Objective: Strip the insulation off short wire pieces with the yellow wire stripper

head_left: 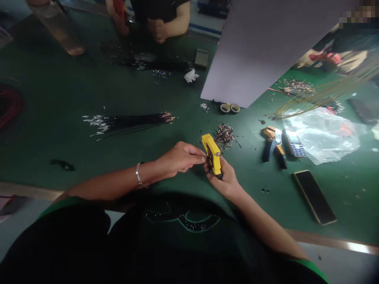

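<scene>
My right hand (225,179) is wrapped round a yellow tool (212,152) with a dark lower end, held upright near the table's front. My left hand (185,159), with a bracelet at the wrist, is closed in a pinch, its fingertips at the tool's left side; what they hold is too small to make out. Just beyond the tool lies a pile of small copper-coloured pieces (225,135). A bundle of black wires (133,120) lies to the left, with silvery ends on its left and coppery ends on its right.
On the right are orange-black pliers (274,144), a keypad phone (295,144), a clear plastic bag (328,136) and a smartphone (314,197). Tape rolls (229,108) sit below a large grey panel (260,47). Other people's hands work across the table, beyond a white crumpled piece (191,75).
</scene>
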### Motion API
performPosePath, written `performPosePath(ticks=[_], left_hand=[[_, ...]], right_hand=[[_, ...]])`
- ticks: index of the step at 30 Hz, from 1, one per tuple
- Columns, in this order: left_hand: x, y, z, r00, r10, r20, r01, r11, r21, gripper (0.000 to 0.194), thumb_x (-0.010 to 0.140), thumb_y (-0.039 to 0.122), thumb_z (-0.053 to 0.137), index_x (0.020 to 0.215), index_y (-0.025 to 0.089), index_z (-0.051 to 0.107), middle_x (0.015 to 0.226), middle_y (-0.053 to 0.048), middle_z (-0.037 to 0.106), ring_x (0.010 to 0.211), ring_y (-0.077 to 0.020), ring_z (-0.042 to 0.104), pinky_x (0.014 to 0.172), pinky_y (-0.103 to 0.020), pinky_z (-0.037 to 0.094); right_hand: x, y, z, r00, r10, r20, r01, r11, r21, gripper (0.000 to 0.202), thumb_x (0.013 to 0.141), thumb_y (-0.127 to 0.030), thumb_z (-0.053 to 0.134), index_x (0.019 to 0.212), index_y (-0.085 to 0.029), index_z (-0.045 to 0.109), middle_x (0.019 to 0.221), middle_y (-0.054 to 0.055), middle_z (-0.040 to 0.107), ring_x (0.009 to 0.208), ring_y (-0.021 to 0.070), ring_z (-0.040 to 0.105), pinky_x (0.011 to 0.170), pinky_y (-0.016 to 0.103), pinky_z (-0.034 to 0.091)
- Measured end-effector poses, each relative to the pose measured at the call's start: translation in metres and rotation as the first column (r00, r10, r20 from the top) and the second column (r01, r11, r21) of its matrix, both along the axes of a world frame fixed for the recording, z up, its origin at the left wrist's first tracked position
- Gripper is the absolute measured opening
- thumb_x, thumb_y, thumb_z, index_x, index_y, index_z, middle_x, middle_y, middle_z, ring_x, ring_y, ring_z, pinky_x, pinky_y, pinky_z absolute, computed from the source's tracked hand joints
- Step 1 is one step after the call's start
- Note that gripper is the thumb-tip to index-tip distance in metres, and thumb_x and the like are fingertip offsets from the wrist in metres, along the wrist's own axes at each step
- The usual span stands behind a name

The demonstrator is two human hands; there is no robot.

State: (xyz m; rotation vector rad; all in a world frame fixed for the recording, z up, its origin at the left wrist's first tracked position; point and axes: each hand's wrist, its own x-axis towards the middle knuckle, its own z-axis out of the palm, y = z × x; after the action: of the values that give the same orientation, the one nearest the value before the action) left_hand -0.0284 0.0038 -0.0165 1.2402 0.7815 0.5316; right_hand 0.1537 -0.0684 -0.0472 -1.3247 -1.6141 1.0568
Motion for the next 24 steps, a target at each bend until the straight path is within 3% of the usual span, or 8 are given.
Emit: performPosePath(ticks=[5,9,15,24], left_hand=[[0.0005,-0.0027,0.0051,0.999,0.003,-0.036,-0.001,0.999,0.049,0.011,0.075,0.015,0.064,0.072,0.015,0.075,0.044,0.003,0.050,0.034,-0.0021,0.026,0.031,-0.017,0.018],[-0.0009,-0.0031,0.0059,0.998,-0.017,-0.066,0.018,1.000,0.025,0.011,0.070,0.015,0.067,0.059,0.016,0.069,0.042,0.005,0.045,0.037,-0.0025,0.028,0.034,-0.017,0.019],[-0.0024,-0.0034,0.0075,0.996,-0.023,-0.087,0.023,1.000,-0.005,0.018,0.067,0.016,0.069,0.051,0.015,0.062,0.041,0.005,0.046,0.038,-0.0031,0.031,0.037,-0.018,0.023],[-0.0022,-0.0020,0.0095,0.997,0.005,-0.082,-0.006,1.000,-0.017,0.015,0.064,0.013,0.068,0.051,0.015,0.062,0.042,0.004,0.052,0.038,-0.0042,0.040,0.038,-0.017,0.030]], right_hand=[[0.0017,-0.0016,-0.0068,0.948,-0.085,0.306,-0.004,0.960,0.280,0.049,0.065,-0.013,0.053,0.113,-0.021,0.046,0.098,0.010,0.060,0.087,0.0269,0.059,0.078,0.043,0.049],[0.0026,-0.0031,-0.0075,0.907,-0.120,0.404,-0.055,0.917,0.396,0.051,0.066,-0.015,0.053,0.116,-0.020,0.044,0.094,0.011,0.059,0.084,0.0276,0.057,0.073,0.043,0.051],[0.0055,-0.0042,-0.0062,0.866,-0.134,0.482,-0.118,0.881,0.457,0.048,0.067,-0.015,0.054,0.114,-0.018,0.043,0.093,0.012,0.059,0.079,0.0270,0.057,0.067,0.041,0.050],[0.0059,-0.0069,-0.0051,0.844,-0.122,0.523,-0.148,0.883,0.445,0.038,0.072,-0.017,0.053,0.109,-0.017,0.047,0.089,0.013,0.060,0.075,0.0254,0.057,0.065,0.039,0.048]])
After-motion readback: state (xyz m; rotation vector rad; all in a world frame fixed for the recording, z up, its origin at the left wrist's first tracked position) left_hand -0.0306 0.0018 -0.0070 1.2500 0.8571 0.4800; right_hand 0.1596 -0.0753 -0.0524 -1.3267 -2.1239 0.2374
